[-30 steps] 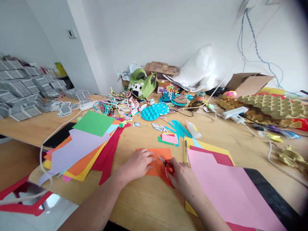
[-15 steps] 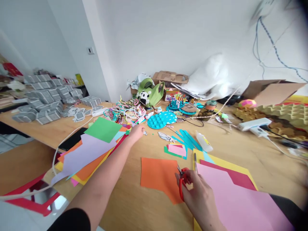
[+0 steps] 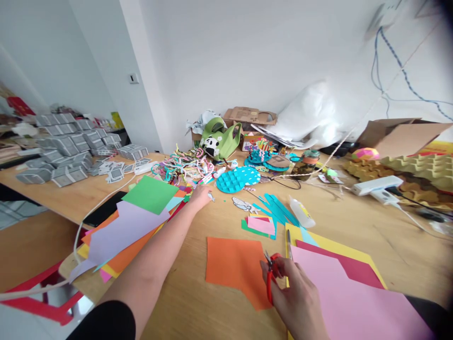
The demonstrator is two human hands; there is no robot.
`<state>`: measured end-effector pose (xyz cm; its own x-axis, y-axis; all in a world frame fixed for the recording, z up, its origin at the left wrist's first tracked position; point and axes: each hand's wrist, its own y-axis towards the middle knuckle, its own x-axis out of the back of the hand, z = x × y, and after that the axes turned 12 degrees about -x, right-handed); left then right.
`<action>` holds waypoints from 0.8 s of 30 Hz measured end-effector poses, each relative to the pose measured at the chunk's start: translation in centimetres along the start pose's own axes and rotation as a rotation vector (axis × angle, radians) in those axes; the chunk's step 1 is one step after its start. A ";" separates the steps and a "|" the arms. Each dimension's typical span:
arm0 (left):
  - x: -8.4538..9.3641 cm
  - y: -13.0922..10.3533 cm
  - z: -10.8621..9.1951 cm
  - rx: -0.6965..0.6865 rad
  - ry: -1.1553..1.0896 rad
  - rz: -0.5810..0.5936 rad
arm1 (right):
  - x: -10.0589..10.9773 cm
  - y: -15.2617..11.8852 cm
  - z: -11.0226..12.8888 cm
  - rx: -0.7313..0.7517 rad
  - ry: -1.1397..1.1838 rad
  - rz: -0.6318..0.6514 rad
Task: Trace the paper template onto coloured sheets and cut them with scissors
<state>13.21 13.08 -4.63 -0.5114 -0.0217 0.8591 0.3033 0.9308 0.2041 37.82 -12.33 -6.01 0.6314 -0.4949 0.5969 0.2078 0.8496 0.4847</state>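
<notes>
My right hand [image 3: 299, 293] is closed around red-handled scissors [image 3: 272, 271], whose short blades point up and away over the right edge of an orange sheet of paper [image 3: 233, 259]. My left hand [image 3: 200, 198] reaches far forward, low over the table beside a heap of small colourful scraps. A small grey-and-white paper cutout [image 3: 211, 196] is right at its fingertips; whether the fingers hold it I cannot tell. To the right of that hand lie a fish-shaped paper cutout [image 3: 243, 204] and a blue scaly paper oval [image 3: 230, 180].
Coloured paper sheets [image 3: 130, 231] lie under my left forearm; pink paper [image 3: 339, 278] and a pen [image 3: 289, 243] are beside my right hand. A glue bottle [image 3: 301, 212], blue strips [image 3: 278, 208], a green bag [image 3: 221, 139] and a power strip [image 3: 378, 185] stand farther back.
My left hand has drawn back very slightly towards me and left. The right hand with the scissors sits slightly lower in view, as the whole view has shifted a little.
</notes>
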 end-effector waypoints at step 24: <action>-0.4 -12.2 -6.8 0.018 -0.752 0.336 | 0.5 1.4 -0.2 -0.193 -0.026 0.113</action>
<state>15.18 -0.79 -4.25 -0.7995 0.5035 0.3275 0.5266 0.8498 -0.0211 38.58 -11.31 -5.16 0.6396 -0.3973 0.6581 0.2779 0.9177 0.2838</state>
